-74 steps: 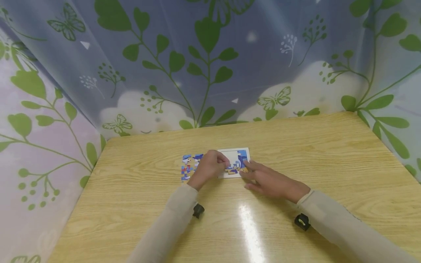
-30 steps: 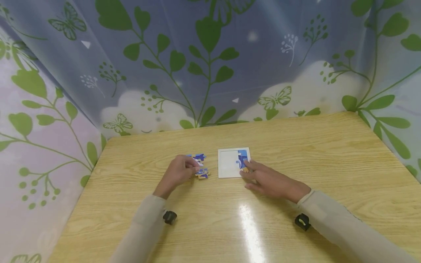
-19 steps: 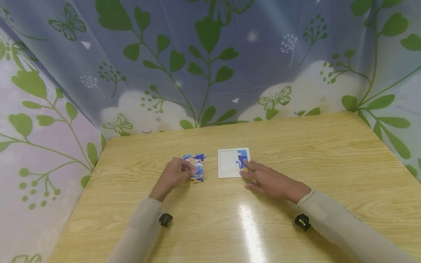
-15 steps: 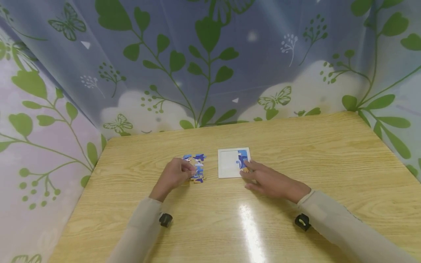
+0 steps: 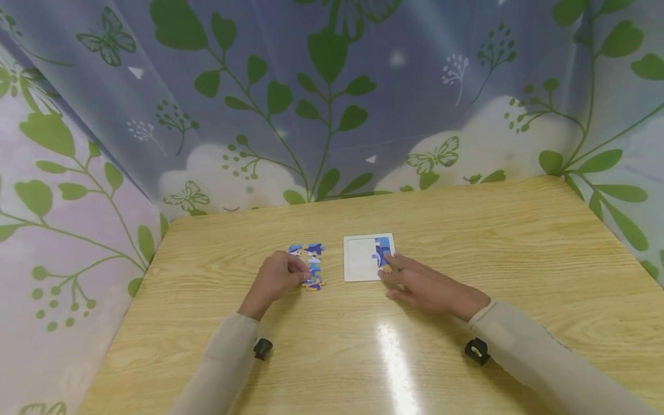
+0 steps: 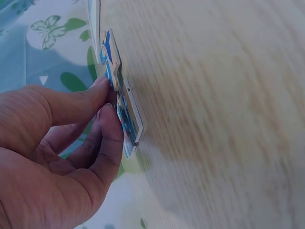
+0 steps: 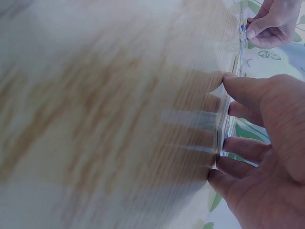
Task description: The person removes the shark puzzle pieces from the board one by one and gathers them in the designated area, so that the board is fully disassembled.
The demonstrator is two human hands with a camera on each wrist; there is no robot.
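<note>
In the head view my left hand (image 5: pixel 274 278) is over a patch of blue, white and orange jigsaw puzzle pieces (image 5: pixel 314 270) on the table. The left wrist view shows its thumb and index finger pinching a puzzle piece (image 6: pixel 110 59) at the edge of the group; other pieces lie below the fingertips. To the right lies a white puzzle tray (image 5: pixel 358 280) with a strip of joined pieces (image 5: pixel 383 244) along its right side; its left part is bare. My right hand (image 5: pixel 427 285) rests its extended fingers and thumb on the tray's right edge. Palm and fingers hide some left-hand pieces.
The wooden table (image 5: pixel 467 230) extends on all sides of the tray and pieces. A leaf-patterned curtain (image 5: pixel 332 104) stands along its back edge. Each sleeve carries a black wrist device (image 5: pixel 263 349).
My left hand has carried a joined clump of pieces from the tray leftwards and set it down among the other pieces. My right hand has stayed at the tray's edge.
</note>
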